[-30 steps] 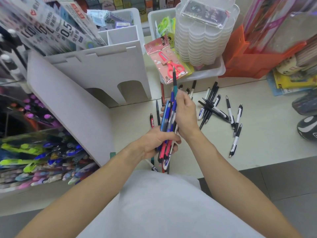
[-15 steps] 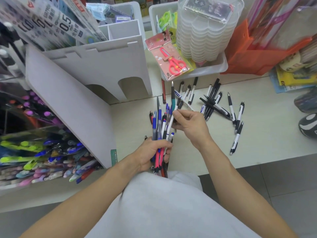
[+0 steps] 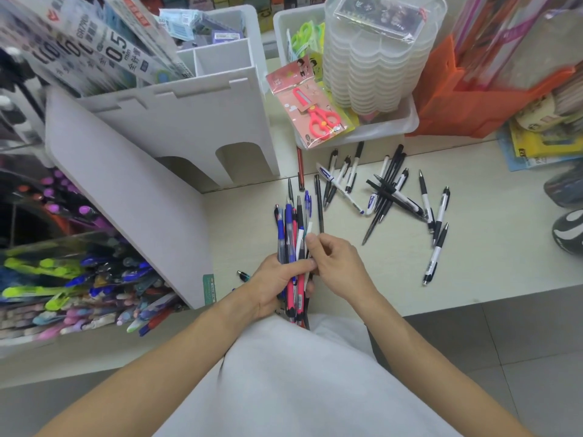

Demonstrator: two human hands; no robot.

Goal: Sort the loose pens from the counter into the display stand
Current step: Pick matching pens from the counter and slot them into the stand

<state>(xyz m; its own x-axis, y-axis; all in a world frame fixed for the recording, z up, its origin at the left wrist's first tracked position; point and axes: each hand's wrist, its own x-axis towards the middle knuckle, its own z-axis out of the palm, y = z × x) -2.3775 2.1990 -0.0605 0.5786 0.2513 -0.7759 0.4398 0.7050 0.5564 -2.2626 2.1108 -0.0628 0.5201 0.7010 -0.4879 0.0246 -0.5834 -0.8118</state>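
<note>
Both hands work one bundle [image 3: 291, 234] of pens above the counter [image 3: 489, 247] edge. I see my left hand [image 3: 277, 283] clenched round the bundle's lower half, thumb across the front, holding blue, red, black and white pens roughly upright. My right hand [image 3: 339, 266] sits just beside it, fingers curled, thumb and forefinger pinching a pen at the bundle's right side; which pen I cannot tell. Loose pens [image 3: 391, 190] lie scattered on the counter beyond and to the right, some crossing each other, mostly black and white. A red pen [image 3: 300, 171] lies apart from them, near the white stand [image 3: 176, 127], which rises at the left with two arched openings at its base. Coloured pens [image 3: 63, 279] fill the display at far left. Packaged scissors [image 3: 315, 113] lean on a white tray [image 3: 407, 121] behind.
</note>
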